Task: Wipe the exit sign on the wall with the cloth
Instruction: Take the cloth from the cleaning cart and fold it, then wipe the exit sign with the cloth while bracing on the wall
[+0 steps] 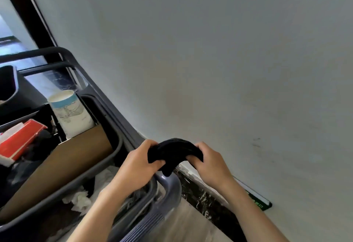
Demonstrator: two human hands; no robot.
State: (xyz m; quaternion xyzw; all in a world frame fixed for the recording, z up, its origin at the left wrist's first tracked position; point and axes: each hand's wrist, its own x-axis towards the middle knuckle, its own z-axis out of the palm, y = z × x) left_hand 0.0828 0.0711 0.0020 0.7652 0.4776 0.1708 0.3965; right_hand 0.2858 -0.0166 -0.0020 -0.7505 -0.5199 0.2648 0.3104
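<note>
A black cloth (174, 151) is bunched into an arch between both my hands, held in front of the grey wall. My left hand (140, 163) grips its left end and my right hand (208, 163) grips its right end. The exit sign (258, 201) is a dark green strip with green lettering, mounted low on the wall just above the dark baseboard, to the lower right of my right hand. My right forearm hides part of the sign.
A grey cleaning cart (107, 157) stands at the left against the wall, holding a cardboard sheet (63, 167), a white paper cup (70, 112), a red box (21, 138) and crumpled tissues (82, 199). A dark marbled baseboard (202, 197) runs along the floor.
</note>
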